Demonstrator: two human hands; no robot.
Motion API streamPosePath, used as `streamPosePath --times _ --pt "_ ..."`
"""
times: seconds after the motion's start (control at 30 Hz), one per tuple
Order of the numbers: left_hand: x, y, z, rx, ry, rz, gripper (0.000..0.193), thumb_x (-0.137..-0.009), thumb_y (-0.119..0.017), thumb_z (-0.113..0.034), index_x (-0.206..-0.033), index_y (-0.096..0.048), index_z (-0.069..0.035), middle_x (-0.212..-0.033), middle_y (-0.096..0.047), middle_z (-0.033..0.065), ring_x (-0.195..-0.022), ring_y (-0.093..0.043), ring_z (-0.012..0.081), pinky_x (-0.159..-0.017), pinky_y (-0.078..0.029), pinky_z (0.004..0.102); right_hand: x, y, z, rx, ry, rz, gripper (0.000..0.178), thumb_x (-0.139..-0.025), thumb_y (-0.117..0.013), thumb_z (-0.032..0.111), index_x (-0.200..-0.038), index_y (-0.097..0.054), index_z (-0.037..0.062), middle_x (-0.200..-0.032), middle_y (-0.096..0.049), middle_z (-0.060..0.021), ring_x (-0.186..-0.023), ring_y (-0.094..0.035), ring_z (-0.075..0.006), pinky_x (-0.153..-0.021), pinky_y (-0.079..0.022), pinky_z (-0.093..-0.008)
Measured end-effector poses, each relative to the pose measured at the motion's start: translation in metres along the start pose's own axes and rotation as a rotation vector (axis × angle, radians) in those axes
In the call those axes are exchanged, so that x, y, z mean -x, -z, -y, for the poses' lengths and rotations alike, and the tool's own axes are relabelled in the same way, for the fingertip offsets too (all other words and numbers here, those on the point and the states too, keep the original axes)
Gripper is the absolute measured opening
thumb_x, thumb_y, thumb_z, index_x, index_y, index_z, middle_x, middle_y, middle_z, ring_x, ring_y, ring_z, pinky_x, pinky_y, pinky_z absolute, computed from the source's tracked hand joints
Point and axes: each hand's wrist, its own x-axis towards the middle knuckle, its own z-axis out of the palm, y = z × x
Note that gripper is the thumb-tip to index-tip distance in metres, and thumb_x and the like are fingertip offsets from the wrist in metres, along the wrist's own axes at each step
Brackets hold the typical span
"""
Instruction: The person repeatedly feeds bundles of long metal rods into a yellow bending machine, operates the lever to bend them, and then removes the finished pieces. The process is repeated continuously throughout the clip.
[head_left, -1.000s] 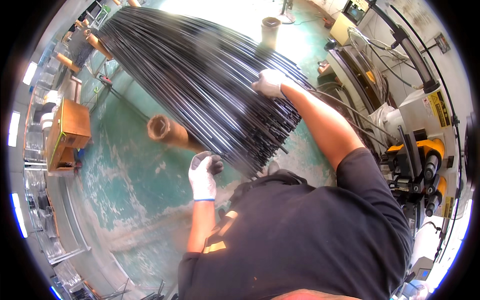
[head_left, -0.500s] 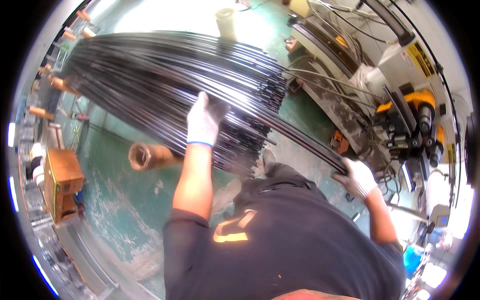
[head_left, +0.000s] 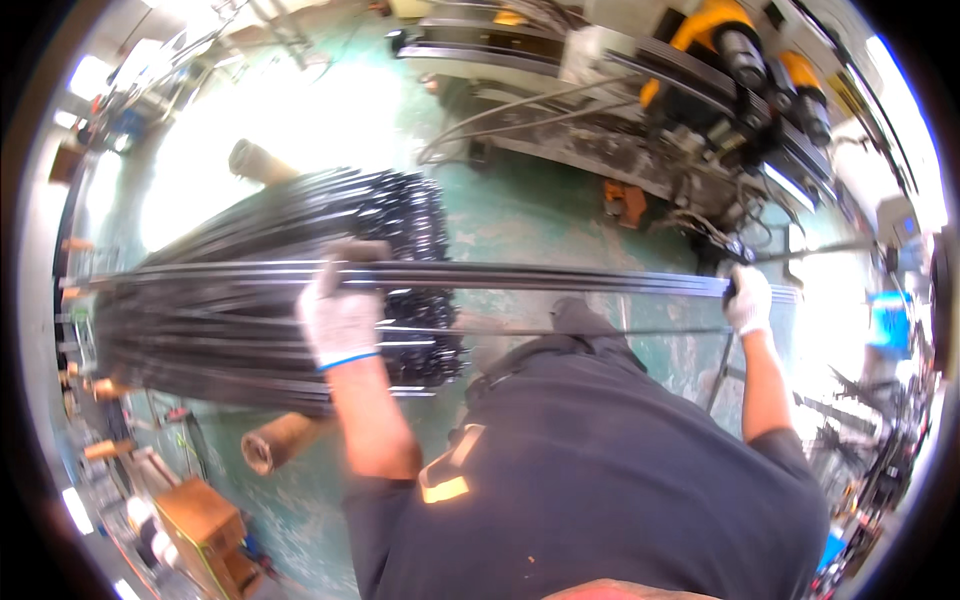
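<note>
A few long black metal rods (head_left: 540, 277) lie level across my front, lifted at the height of my hands. My left hand (head_left: 340, 318), in a white glove with a blue cuff edge, is closed around them over the big bundle. Near their right end my right hand (head_left: 750, 300), also gloved, grips them. One thinner-looking rod (head_left: 560, 332) runs below, toward my right hand; whether that hand holds it I cannot tell. The large bundle of black rods (head_left: 220, 345) is at the left, its cut ends facing right. Motion smears the rods and left fingers.
Brown cardboard-like tubes (head_left: 275, 445) stick out from under the bundle, another (head_left: 262, 162) at its far side. A machine bench with yellow-and-black motors (head_left: 715, 40) and cables stands at the far right. An orange tool-like object (head_left: 625, 203) is beneath it. A wooden cabinet (head_left: 200, 515) stands near left.
My view has turned right. The rods in my hands have come off the bundle's top and now lie level, extending farther right. My right hand has moved farther right and up; both hands keep their grip.
</note>
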Motion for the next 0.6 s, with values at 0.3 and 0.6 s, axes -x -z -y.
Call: streamPosePath --times 0.3,0.6 --pt "-0.044 -0.156 0.047 -0.067 -0.121 0.322 0.017 -0.099 -0.063 -0.002 -0.115 -0.057 0.002 -0.098 -0.058 0.0081 -0.089 -0.058 0.0201 -0.092 -0.052 0.0363 0.024 -0.083 -0.287 0.371 -0.794 -0.195 0.026 -0.094 -0.065 0.026 -0.109 -0.066 0.0039 -0.110 -0.070 -0.0206 -0.102 -0.067 -0.0356 -0.090 -0.051 -0.0455" --pt "-0.093 -0.224 0.219 -0.280 0.118 0.315 0.021 -0.099 -0.063 -0.009 -0.117 -0.062 0.003 -0.111 -0.066 0.0111 -0.107 -0.063 0.0260 -0.116 -0.043 0.0505 -0.096 -0.079 -0.199 -2.401 -1.285 -0.731 0.024 -0.098 -0.048 -0.003 -0.120 -0.056 -0.0099 -0.120 -0.063 -0.0247 -0.116 -0.062 -0.0405 -0.112 -0.049 -0.0588"
